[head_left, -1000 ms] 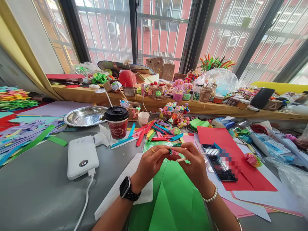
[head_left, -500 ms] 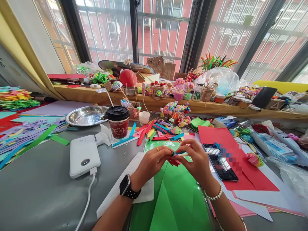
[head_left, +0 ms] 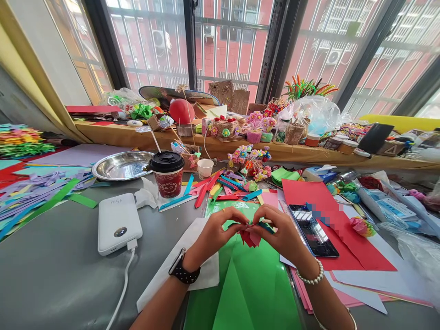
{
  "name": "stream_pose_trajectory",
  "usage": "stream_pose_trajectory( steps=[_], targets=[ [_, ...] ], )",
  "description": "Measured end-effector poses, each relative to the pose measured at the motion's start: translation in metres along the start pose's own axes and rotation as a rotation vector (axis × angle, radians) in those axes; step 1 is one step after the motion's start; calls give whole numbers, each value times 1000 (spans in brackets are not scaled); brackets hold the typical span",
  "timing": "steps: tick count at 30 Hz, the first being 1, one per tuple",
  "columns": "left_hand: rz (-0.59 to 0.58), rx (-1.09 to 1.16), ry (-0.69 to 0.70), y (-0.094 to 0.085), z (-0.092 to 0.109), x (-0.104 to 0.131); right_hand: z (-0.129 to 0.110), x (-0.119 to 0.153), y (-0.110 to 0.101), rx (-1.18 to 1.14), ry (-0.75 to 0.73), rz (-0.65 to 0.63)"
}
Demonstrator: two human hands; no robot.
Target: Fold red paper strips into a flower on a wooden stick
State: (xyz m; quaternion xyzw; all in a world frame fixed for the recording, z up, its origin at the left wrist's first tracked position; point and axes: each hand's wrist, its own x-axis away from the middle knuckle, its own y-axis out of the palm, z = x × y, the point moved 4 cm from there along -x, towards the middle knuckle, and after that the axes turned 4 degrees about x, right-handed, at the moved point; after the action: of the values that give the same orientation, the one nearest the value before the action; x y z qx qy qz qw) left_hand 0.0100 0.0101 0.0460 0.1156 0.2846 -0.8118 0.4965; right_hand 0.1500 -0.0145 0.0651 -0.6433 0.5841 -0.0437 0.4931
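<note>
Both hands meet over a green sheet [head_left: 254, 284] in the middle of the table. Between their fingertips is a small folded paper flower [head_left: 250, 238] with red and pink points hanging down and bits of green and blue at its sides. My left hand [head_left: 218, 231], with a watch at the wrist, pinches its left side. My right hand [head_left: 282, 231], wearing a beaded bracelet, pinches the right side. The fingers cover the flower's upper part. Folded white paper [head_left: 202, 270] lies under my left forearm.
Left of the hands are a white power bank [head_left: 119, 223] with its cable, a lidded cup [head_left: 167, 174] and a metal plate [head_left: 120, 166]. Colored paper strips [head_left: 209, 190] lie ahead. On the right, a phone [head_left: 312, 231] rests on red paper [head_left: 371, 252].
The thin white stick seen at my right hand is out of sight now. The flower has turned, showing more red and pink points below the fingers. Both hands have turned slightly.
</note>
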Motion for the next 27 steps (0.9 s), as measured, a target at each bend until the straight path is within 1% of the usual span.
stream_pose_trajectory(
  steps=[4, 11, 15, 19, 21, 24, 27],
  targets=[
    [44, -4, -27, -2, 0, -1, -2, 0, 0, -54, -30, 43],
    [74, -38, 13, -4, 1, -1, -4, 2, 1, -81, -34, 20],
    [36, 16, -10, -4, 2, -1, -2, 3, 2, -85, 16, -5],
    [-22, 123, -103, -3, 1, -1, 2, 4, 3, -105, 61, -23],
    [-41, 141, -133, -2, 1, -1, 3, 3, 4, -99, 72, -23],
    [-53, 111, -110, -1, 1, -1, 4, 3, 5, -86, 74, -19],
    [-26, 83, -56, -1, 2, -1, 6, 3, 6, -80, 74, -14]
  ],
)
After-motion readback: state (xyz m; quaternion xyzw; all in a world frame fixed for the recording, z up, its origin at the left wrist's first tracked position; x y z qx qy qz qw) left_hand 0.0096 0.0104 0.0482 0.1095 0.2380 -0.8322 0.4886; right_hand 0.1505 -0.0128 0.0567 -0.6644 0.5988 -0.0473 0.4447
